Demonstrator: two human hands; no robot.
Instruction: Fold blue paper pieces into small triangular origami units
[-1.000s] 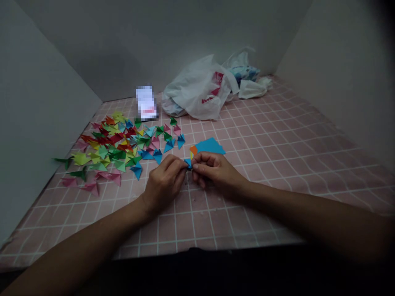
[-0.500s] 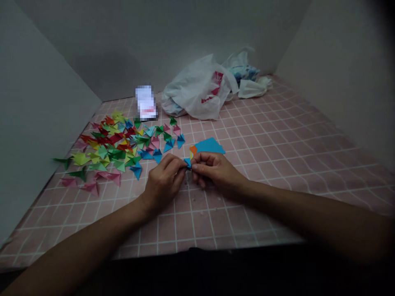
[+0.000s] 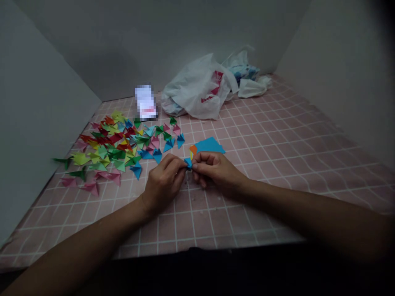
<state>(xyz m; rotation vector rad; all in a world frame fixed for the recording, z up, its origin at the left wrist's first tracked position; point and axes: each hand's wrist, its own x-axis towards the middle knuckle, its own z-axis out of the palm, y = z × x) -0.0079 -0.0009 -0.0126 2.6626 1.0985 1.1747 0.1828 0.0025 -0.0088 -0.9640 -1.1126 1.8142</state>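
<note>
Between my two hands is a small folded piece of blue paper point(image 3: 188, 163), held just above the tablecloth. My left hand point(image 3: 165, 179) pinches its left side with thumb and forefinger. From the right, my right hand point(image 3: 214, 168) pinches the other side, fingers curled in. The fingers hide much of the piece, so its exact shape cannot be made out. Right behind my right hand lie flat blue paper sheets point(image 3: 210, 144), with orange and yellow paper point(image 3: 193, 150) showing at their left edge.
Left of my hands spreads a heap of folded paper pieces point(image 3: 115, 154) in several colours. A lit phone point(image 3: 146, 102) stands behind it. White plastic bags point(image 3: 197, 88) sit by the back wall on the pink checked tablecloth point(image 3: 277, 164). Walls close in three sides.
Barely anything differs. Both hands keep their pinch on the blue paper, with only a very slight shift of the right fingers.
</note>
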